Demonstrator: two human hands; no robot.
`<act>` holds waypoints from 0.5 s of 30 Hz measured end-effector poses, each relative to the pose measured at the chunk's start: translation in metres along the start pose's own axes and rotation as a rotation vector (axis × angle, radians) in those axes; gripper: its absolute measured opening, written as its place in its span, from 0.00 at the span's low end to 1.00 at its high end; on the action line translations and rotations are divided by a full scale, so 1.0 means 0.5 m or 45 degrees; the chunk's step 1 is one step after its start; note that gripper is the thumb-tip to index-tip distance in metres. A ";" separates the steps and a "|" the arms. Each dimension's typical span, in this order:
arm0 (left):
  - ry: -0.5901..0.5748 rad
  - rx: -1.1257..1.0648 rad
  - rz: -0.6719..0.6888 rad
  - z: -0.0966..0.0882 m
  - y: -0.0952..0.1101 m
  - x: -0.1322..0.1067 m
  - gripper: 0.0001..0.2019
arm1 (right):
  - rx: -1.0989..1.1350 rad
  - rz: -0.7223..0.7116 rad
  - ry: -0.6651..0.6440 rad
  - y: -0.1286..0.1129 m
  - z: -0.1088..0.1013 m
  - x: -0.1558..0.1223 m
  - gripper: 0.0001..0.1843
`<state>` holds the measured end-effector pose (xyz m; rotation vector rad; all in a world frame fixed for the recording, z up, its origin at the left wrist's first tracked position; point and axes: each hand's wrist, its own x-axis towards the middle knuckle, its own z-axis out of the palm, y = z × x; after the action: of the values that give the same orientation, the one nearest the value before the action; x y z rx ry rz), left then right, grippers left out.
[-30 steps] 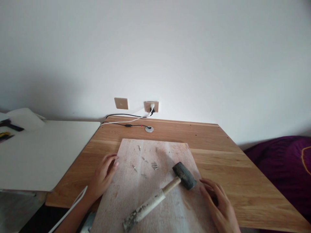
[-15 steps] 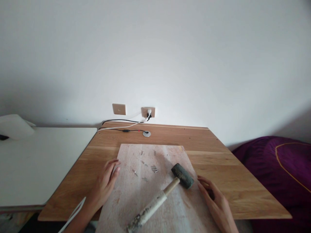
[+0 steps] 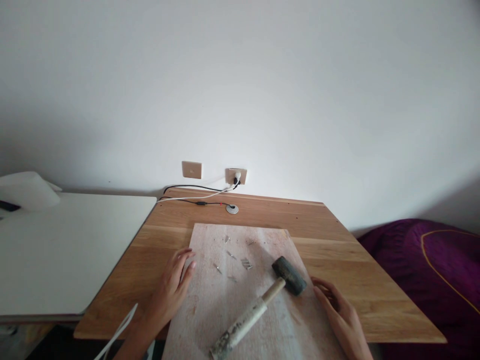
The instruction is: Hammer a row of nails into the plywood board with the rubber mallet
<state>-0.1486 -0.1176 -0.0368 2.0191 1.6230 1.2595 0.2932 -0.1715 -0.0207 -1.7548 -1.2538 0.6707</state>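
A pale, scuffed wooden board (image 3: pixel 210 320) lies on the table, its near part running out of view. My left hand (image 3: pixel 174 280) grips its left edge, thumb and fingers at the rim. At the right edge, my right hand (image 3: pixel 339 310) holds the board with curled fingers. Across the board lies a mallet (image 3: pixel 243 320) with a dark head (image 3: pixel 288 275) and a worn, wrapped handle; neither hand touches it. Several small silver nails (image 3: pixel 246 264) are scattered on the board's upper half, some bunched together. A row of small dark dots (image 3: pixel 237 240) crosses the board near its far edge.
The wooden table (image 3: pixel 375 300) meets a white wall with a socket (image 3: pixel 236 176). Cables (image 3: pixel 187 199) run along the table's back. To the left is a white table (image 3: pixel 75 250) with a white object (image 3: pixel 30 190); to the right, a purple beanbag (image 3: pixel 393 255).
The view has swung slightly left, so everything appears shifted right. One nail near the board's far edge stood upright before and now lies flat. Both hands keep their places at the board's edges.
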 end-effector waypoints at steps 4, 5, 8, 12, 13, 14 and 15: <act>0.020 -0.032 -0.023 -0.002 0.004 0.004 0.17 | 0.004 -0.044 -0.024 -0.004 -0.001 -0.002 0.30; 0.024 -0.033 -0.030 -0.002 0.004 0.005 0.17 | 0.003 -0.053 -0.036 -0.004 -0.001 -0.002 0.30; 0.033 -0.026 -0.055 -0.001 0.003 0.006 0.18 | -0.002 -0.062 -0.047 -0.003 0.000 -0.002 0.30; 0.014 -0.020 -0.082 -0.001 0.004 0.008 0.20 | 0.016 -0.036 -0.055 -0.006 -0.004 0.006 0.31; 0.010 -0.017 -0.087 -0.002 0.005 0.009 0.20 | 0.026 -0.033 -0.048 -0.009 -0.006 0.008 0.31; 0.007 -0.013 -0.091 -0.002 0.006 0.009 0.20 | 0.028 -0.037 -0.018 -0.014 -0.008 0.008 0.32; 0.008 -0.008 -0.095 -0.003 0.007 0.010 0.20 | 0.013 -0.052 0.038 -0.019 -0.010 0.004 0.33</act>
<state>-0.1475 -0.1148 -0.0311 1.9339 1.6787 1.2444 0.2933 -0.1698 -0.0098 -1.7201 -1.2607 0.6239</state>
